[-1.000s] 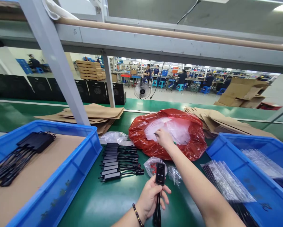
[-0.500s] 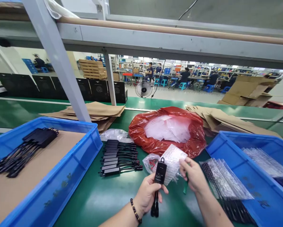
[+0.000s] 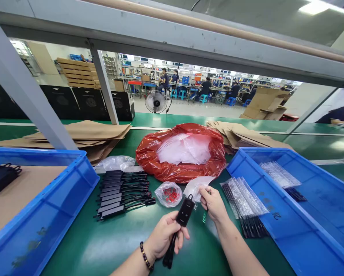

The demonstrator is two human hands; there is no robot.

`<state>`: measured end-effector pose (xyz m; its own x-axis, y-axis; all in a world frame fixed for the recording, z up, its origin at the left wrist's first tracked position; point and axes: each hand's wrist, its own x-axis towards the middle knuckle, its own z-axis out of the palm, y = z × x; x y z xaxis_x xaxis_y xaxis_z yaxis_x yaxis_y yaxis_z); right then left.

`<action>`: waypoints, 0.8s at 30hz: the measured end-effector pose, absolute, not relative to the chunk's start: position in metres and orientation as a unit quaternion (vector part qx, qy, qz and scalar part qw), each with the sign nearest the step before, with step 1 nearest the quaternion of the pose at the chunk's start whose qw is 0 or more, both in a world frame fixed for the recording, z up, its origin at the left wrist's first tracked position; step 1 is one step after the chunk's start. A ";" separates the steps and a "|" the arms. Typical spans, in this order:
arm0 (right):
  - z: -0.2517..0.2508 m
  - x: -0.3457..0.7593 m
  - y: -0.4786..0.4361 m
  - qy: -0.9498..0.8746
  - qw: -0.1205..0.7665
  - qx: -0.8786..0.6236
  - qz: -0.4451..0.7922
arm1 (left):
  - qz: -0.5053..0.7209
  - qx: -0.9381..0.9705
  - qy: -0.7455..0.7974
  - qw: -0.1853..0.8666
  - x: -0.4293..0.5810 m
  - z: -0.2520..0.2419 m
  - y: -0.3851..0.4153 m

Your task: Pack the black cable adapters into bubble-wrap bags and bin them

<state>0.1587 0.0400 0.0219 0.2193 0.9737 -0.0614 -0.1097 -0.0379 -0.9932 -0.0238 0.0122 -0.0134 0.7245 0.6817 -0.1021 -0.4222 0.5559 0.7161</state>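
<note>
1. Clock was centred on the black unit (image 3: 185, 211), 12 pointing away from me. I had it over the green surface (image 3: 97, 245), loop at about 1, cables trailing to 7.
2. My left grip (image 3: 166, 232) was closed round its lower end and the cable roots, thumb on top. Its top face was mostly uncovered.
3. My right grip (image 3: 213, 201), out at 2 to 3, had a thin whitish sleeve (image 3: 196, 188) pinched between thumb and fingers. The loop sat right by the sleeve; couldn't tell if they touched. A green coil (image 3: 204, 216) hung below, no idea what it was fixed to.
4. Handling, my guess: unit light, hard and a bit slick, cables bendy. Lower body's the spot; I wouldn't have trusted the cables alone.
5. Sleeve looked nearly weightless, floppy and slippery, so I'd say pinch one edge, gently.
6. Around it: red bag (image 3: 174, 172) of sleeves at 12, small bag of red bits (image 3: 171, 194) at 10 to 11, row of black units (image 3: 114, 195) at 9 to 10.
</note>
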 end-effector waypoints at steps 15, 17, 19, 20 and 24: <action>0.033 0.154 0.027 -0.670 0.291 -0.431 0.529 | 0.360 0.346 0.218 0.839 -0.024 -0.014 0.014; 0.033 0.152 0.027 -0.652 0.315 -0.454 0.520 | 0.357 0.344 0.221 0.840 -0.023 -0.014 0.014; 0.032 0.152 0.028 -0.626 0.338 -0.484 0.509 | 0.359 0.342 0.220 0.840 -0.022 -0.015 0.015; 0.032 0.152 0.028 -0.620 0.340 -0.489 0.510 | 0.362 0.341 0.220 0.839 -0.022 -0.015 0.014; 0.032 0.155 0.027 -0.606 0.342 -0.482 0.533 | 0.369 0.344 0.224 0.834 -0.022 -0.014 0.012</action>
<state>0.1553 0.0271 0.0317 -0.3018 0.9481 -0.0998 0.2193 -0.0328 -0.9751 -0.0223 0.0119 -0.0142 0.6265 0.7701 -0.1202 -0.4614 0.4907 0.7391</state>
